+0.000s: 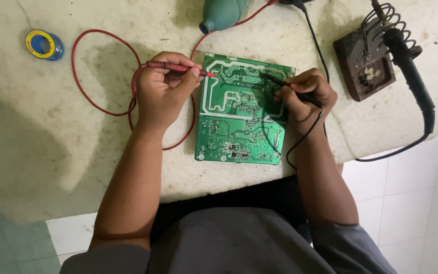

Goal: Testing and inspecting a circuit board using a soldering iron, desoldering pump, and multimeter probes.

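Note:
A green circuit board (pixel 234 127) lies solder side up on the pale stone counter (pixel 51 132). My left hand (pixel 164 91) pinches a red test probe (pixel 178 68), and the probe's tip touches the board's upper left edge. A red lead (pixel 84 96) loops away from it over the counter. My right hand (pixel 305 96) grips a black test probe (pixel 290 87) like a pen, its tip resting on the board's upper right area. A black lead (pixel 300 142) trails down from that hand.
A soldering iron (pixel 411 76) rests in a coil stand on a dark brown base (pixel 363 63) at the right. A spool of solder wire (pixel 44 44) sits at the far left. A teal bulb-shaped tool (pixel 221 14) lies at the top. White floor tiles show below the counter edge.

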